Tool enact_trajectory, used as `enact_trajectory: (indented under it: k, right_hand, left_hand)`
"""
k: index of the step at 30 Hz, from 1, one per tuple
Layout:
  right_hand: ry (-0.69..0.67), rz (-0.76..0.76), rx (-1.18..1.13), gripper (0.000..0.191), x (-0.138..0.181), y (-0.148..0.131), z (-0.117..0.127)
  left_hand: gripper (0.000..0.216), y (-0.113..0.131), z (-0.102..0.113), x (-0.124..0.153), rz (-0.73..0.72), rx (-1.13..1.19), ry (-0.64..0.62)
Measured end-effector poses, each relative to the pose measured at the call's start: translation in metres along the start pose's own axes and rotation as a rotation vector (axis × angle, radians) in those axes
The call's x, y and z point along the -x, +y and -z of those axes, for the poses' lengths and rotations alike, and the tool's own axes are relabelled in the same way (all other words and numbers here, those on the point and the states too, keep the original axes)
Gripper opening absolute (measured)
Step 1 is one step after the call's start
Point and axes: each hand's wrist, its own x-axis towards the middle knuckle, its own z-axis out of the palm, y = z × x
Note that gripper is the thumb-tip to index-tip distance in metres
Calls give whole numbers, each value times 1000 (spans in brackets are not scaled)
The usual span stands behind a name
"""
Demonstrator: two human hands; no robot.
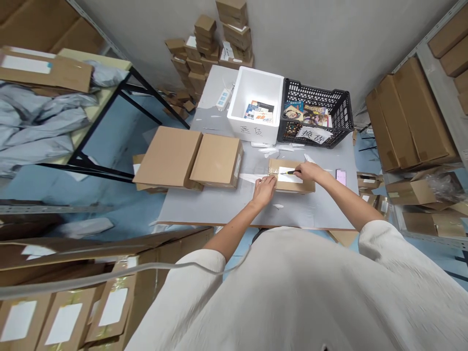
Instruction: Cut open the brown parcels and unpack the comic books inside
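The hands are apart, both at one small box [305, 186]: the right hand [305, 171] is closed around a slim knife [291, 172] with a yellow and black handle, and the left hand [264, 191] lies on the box's left end, though whether it grips or only rests I cannot tell. The box is plain brown cardboard, its lid flat, with a white label [294, 177] across the middle and shiny clear tape [272, 170] at the left end, where the knife points. It sits between the hands on the grey worktop [219, 207], its long side roughly along the near edge, with a bare strip in front of it. To the right, a phone [341, 177] lies near the worktop's right edge, with open room between. Left of the left hand is more bare surface, then two larger closed boxes [216, 158]. Beyond the small box, paper scraps [268, 150] lie before a white foam bin [268, 133] and a black crate [343, 119], both holding books, which limit room at the back.
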Motion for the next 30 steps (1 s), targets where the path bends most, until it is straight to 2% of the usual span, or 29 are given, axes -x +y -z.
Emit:
enact_trajectory:
  k: [5,12,17,23,30]
  right_hand:
    - [-64,-37,19,41,12,2,8]
    - [-76,-78,86,42,22,8,10]
    - [-74,-95,39,43,34,36,6]
    - [-68,-209,29,39,52,81,-2]
    - [5,-188,-81,38,74,119,-18]
  left_hand:
    - [51,1,2,1,12,-35,-20]
    - [55,4,6,-1,25,-68,-54]
    - [57,5,8,-1,37,-92,-79]
    - [61,7,11,-4,58,-123,-106]
    - [67,10,13,-12,84,-199,-134]
